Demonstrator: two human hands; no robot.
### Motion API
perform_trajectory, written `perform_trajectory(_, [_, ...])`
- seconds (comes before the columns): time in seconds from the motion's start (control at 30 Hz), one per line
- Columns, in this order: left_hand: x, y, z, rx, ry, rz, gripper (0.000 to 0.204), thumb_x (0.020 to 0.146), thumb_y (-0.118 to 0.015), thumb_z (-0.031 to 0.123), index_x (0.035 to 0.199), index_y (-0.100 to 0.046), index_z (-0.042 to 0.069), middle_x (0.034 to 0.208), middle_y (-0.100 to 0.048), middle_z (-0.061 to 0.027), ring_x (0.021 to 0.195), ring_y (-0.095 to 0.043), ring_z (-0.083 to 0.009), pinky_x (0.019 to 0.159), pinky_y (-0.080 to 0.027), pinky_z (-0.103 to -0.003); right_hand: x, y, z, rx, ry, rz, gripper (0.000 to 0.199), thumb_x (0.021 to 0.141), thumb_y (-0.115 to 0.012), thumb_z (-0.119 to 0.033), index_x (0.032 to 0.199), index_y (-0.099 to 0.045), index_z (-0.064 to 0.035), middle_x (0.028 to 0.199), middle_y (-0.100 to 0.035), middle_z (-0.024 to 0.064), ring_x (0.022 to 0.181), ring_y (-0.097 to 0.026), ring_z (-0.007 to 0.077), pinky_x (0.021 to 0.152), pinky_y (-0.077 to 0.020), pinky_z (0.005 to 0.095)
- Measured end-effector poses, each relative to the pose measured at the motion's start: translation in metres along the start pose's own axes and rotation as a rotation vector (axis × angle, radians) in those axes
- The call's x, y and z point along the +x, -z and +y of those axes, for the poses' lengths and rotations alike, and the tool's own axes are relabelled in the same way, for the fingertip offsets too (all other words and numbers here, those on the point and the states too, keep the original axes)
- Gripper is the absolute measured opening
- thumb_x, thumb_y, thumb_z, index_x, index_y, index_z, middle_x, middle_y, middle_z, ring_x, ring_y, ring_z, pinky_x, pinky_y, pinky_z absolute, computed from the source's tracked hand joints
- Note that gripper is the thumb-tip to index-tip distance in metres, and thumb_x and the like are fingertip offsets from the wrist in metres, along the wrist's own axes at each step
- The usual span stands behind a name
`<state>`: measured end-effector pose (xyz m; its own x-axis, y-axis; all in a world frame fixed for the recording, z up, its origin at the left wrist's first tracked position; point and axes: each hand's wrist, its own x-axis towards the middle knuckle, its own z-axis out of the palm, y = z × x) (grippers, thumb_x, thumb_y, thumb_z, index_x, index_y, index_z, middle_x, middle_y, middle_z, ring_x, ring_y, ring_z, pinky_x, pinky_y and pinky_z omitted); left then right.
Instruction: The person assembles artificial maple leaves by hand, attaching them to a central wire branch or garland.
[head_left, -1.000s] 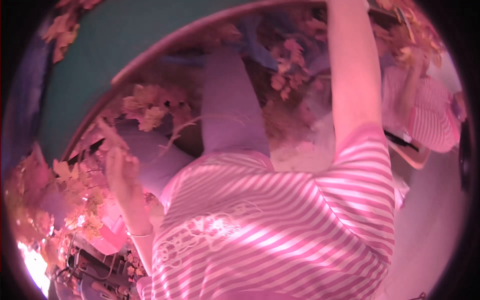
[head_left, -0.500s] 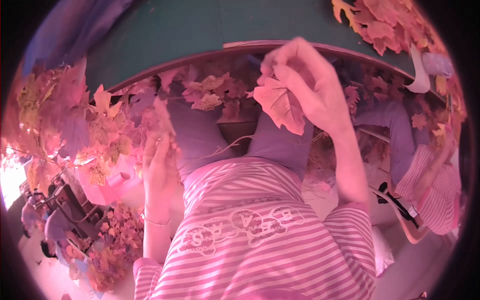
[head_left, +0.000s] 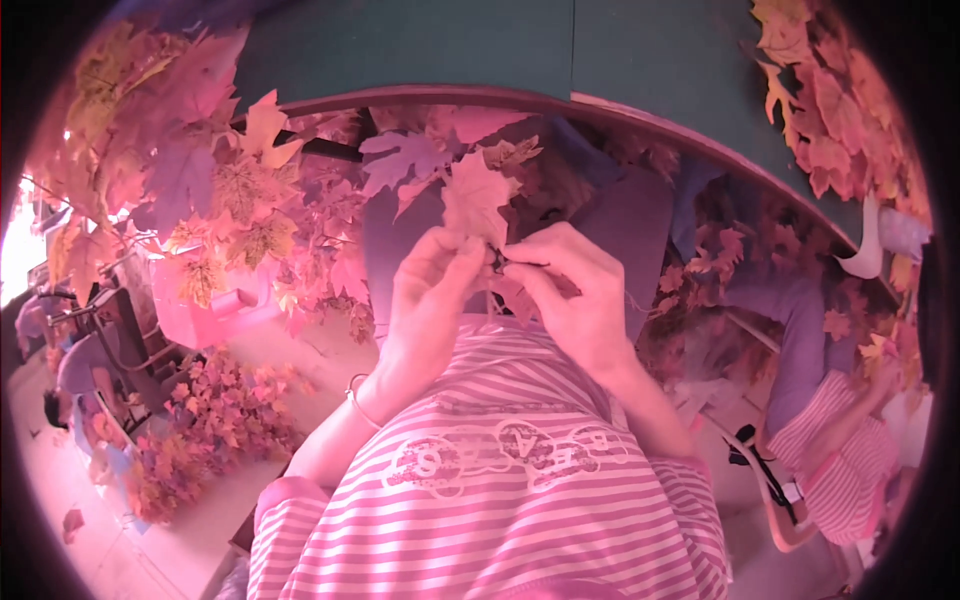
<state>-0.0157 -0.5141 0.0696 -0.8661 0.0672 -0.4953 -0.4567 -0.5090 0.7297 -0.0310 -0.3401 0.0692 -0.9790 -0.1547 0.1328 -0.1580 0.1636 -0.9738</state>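
My left hand (head_left: pixel 428 295) and my right hand (head_left: pixel 578 292) meet above my lap, fingertips almost touching. Both pinch at the stem of an artificial maple leaf. That pale pink leaf (head_left: pixel 477 198) stands up just beyond my fingertips. A small dark spot (head_left: pixel 495 260) shows where the fingertips come together, too small to make out. Part of another pink leaf (head_left: pixel 516 298) shows between my hands, below the fingers. Beyond my left hand lies a purple leaf (head_left: pixel 405 160), close to the upright one.
A green table (head_left: pixel 420 50) curves across the far side. Bunches of artificial leaves (head_left: pixel 235 185) hang at the left; more leaves (head_left: pixel 835 110) lie on the table at the right. A leaf pile (head_left: pixel 225 430) covers floor at the left. Another person (head_left: pixel 835 450) sits at the right.
My right hand has come down and left from the table edge, where it held a leaf. My left hand has moved right to meet it. The view has shifted a little.
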Motion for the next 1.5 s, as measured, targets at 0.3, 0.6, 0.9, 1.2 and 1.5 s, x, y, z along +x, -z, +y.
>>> perform_trajectory(0.3, [0.007,-0.005,-0.011,-0.126,-0.055,-0.022,0.006,0.103,-0.063,0.012,0.100,-0.060,0.007,0.100,-0.067,-0.0023,0.088,-0.061,-0.0092,0.082,-0.050,-0.025,-0.011,-0.018,-0.001,0.035,-0.084,0.155,0.019,0.083,-0.074,0.010,0.100,-0.072,0.0029,0.091,-0.066,0.0112,0.077,-0.067,0.0185,0.064,-0.0536,0.0267])
perform_trajectory(0.6, [-0.001,0.001,-0.011,-0.010,-0.106,0.045,0.007,0.101,-0.065,0.010,0.098,-0.062,0.005,0.094,-0.069,-0.0019,0.083,-0.062,-0.0080,0.077,-0.051,-0.024,-0.013,-0.027,-0.001,0.029,-0.093,0.124,0.019,0.083,-0.073,0.010,0.100,-0.071,0.0020,0.093,-0.067,0.0117,0.077,-0.068,0.0200,0.064,-0.0535,0.0275])
perform_trajectory(0.9, [-0.029,0.060,-0.027,-0.062,0.075,0.113,0.005,0.104,-0.057,0.006,0.102,-0.062,0.005,0.101,-0.067,-0.0038,0.091,-0.063,-0.0110,0.085,-0.050,-0.027,-0.033,-0.071,0.032,0.068,0.045,0.004,0.016,0.083,-0.072,0.005,0.096,-0.067,-0.0024,0.084,-0.056,0.0110,0.069,-0.062,0.0273,0.059,-0.0499,0.0368])
perform_trajectory(1.2, [-0.029,0.027,-0.027,0.006,0.243,0.033,0.043,0.105,-0.057,0.010,0.146,-0.045,0.003,0.130,-0.062,-0.0085,0.119,-0.061,-0.0172,0.099,-0.052,-0.031,-0.017,-0.044,0.037,-0.331,0.299,-0.031,0.031,0.079,-0.064,-0.011,0.109,-0.063,-0.0027,0.096,-0.052,0.0123,0.081,-0.064,0.0281,0.065,-0.0539,0.0383])
perform_trajectory(1.5, [0.006,0.019,-0.016,-0.114,0.339,-0.252,0.025,0.106,-0.056,0.016,0.125,-0.059,-0.001,0.102,-0.065,-0.0056,0.093,-0.066,-0.0167,0.086,-0.056,-0.030,0.023,0.045,0.027,-0.491,0.296,-0.217,0.009,0.091,-0.062,-0.011,0.098,-0.062,-0.0062,0.096,-0.059,0.0100,0.083,-0.066,0.0279,0.066,-0.0553,0.0387])
